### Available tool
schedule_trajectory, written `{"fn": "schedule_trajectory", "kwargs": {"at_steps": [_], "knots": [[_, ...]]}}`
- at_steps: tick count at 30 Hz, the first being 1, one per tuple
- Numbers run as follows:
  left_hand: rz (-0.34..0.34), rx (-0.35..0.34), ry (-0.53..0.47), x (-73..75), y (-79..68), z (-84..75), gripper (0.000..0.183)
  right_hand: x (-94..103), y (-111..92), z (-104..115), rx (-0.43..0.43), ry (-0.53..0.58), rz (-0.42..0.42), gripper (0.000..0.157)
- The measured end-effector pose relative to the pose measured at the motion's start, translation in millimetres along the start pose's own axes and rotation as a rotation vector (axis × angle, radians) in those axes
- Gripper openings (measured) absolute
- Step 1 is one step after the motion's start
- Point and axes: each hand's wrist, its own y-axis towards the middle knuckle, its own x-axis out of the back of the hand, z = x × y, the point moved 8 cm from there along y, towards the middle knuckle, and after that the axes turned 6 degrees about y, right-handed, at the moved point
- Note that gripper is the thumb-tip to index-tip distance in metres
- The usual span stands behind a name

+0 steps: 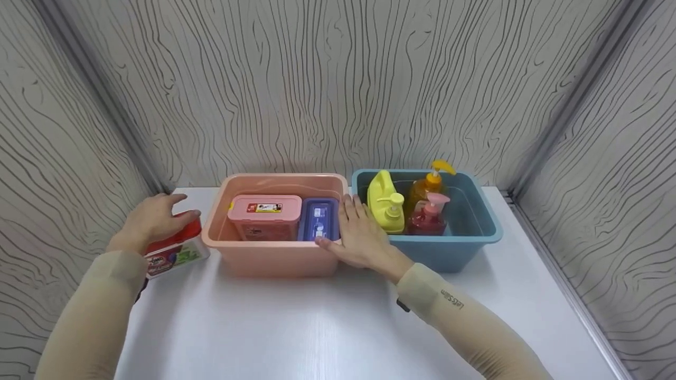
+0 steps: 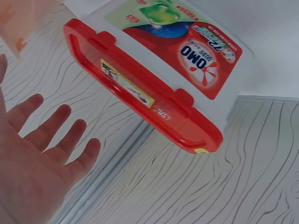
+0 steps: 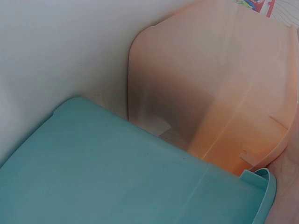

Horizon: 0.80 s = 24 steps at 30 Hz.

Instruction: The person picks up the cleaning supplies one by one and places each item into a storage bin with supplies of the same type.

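Note:
My left hand is over a white detergent box with a red lid, left of the pink bin. In the left wrist view its fingers are spread and apart from the OMO-labelled box. With fingers extended, my right hand rests at the pink bin's right rim, its thumb near the front edge, next to the blue-green bin. Inside the pink bin sit a pink lidded box and a dark blue lidded box.
The blue-green bin holds a yellow pump jug, an amber bottle with a yellow pump and a red bottle with a pink pump. Both bins stand on a white table, near a wood-grain back wall. Patterned side walls flank the table.

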Motion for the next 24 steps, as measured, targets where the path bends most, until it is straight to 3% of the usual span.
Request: {"fn": "schedule_trajectory", "kwargs": {"at_steps": [4,11,24], "knots": [[0.009,0.029,-0.018,-5.5,-2.7,10.4,0.083,0.0,0.2,0.1,0.011,-0.011,0.0,0.123],[0.033,0.085,-0.081,-20.0,-7.2,30.3,0.094,-0.8,1.1,-0.8,0.01,-0.013,-0.001,0.122],[0.07,0.079,-0.006,-43.5,-2.1,41.3,0.115,-0.3,0.9,0.1,0.002,-0.01,-0.006,0.122]]}}
